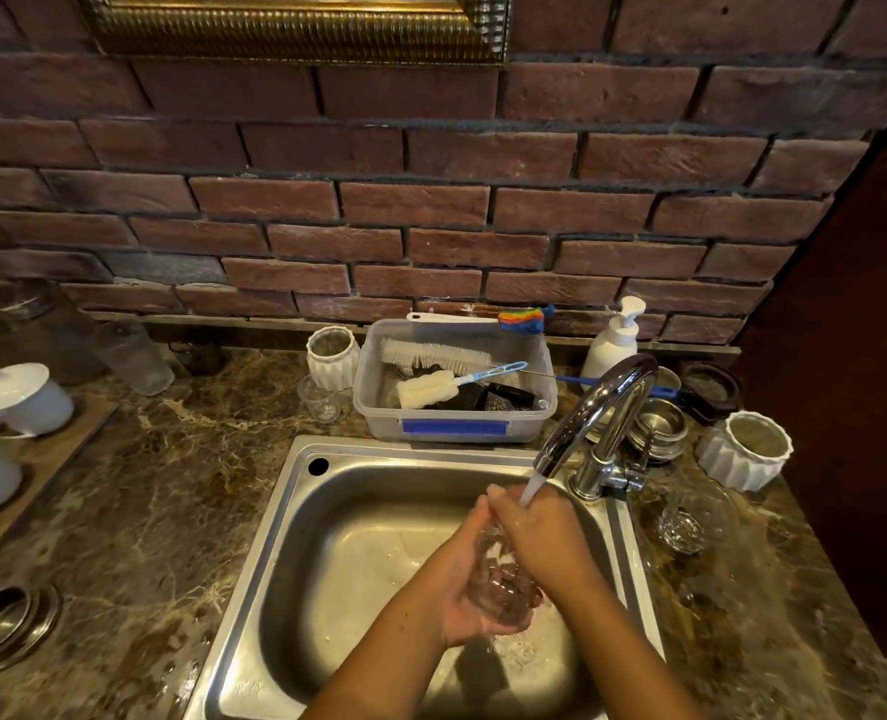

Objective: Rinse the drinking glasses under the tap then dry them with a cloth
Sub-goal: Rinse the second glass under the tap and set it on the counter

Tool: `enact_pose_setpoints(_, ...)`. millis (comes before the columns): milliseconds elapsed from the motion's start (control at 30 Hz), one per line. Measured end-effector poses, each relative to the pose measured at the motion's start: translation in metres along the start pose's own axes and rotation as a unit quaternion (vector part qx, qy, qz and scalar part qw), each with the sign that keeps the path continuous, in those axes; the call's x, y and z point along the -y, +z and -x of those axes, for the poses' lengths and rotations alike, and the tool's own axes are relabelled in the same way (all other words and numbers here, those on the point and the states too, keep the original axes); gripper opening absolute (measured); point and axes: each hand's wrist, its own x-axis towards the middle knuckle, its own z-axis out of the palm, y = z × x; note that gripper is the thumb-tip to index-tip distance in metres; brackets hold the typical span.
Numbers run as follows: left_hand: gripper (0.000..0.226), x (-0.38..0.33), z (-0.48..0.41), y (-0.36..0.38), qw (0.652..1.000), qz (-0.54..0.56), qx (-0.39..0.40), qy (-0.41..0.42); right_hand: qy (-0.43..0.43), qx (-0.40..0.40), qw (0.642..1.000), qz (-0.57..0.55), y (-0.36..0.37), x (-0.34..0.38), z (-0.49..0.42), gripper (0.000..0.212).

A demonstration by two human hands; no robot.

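Chrome tap (601, 405) is pouring water onto the right hand (540, 537), whose fingers are curling round the upper end of the drinking glass (503, 597). Beneath them, the left hand (457, 584) is cupping it, fingers wrapped underneath, over the sink (316, 511).

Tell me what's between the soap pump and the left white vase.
A tub of brushes fills the stretch between vase and soap pump, in the head view.
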Motion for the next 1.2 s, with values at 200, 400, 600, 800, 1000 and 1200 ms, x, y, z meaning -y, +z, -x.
enact_pose_setpoints(200, 0.057, -0.003, -0.004, 0.008, 0.975, 0.202, -0.017, 0.092, -0.116, 0.068, 0.970, 0.200, 0.032, 0.004, 0.011, 0.042)
enact_pose_setpoints(400, 0.058, 0.005, -0.009, 0.004, 0.992, 0.088, -0.052, 0.073, -0.051, 0.098, 0.973, 0.201, 0.011, 0.000, -0.001, 0.028)
enact_pose_setpoints(600, 0.067, 0.001, -0.014, 0.005, 0.985, 0.142, -0.031, 0.092, 0.076, 0.031, 0.997, -0.006, 0.012, -0.006, -0.035, 0.030)
enact_pose_setpoints(800, 0.064, -0.004, -0.018, -0.001, 0.990, 0.078, -0.053, 0.109, 0.033, 0.014, 0.999, -0.026, 0.003, -0.007, -0.022, 0.035)
enact_pose_setpoints(1000, 0.080, 0.002, -0.016, 0.015, 0.985, -0.059, -0.061, 0.149, -0.032, -0.016, 0.999, -0.010, 0.005, 0.008, -0.023, 0.024)
enact_pose_setpoints(1200, 0.066, -0.009, -0.007, 0.015, 0.988, 0.052, -0.033, 0.142, -0.081, 0.025, 0.981, 0.172, 0.019, 0.002, -0.005, 0.035)
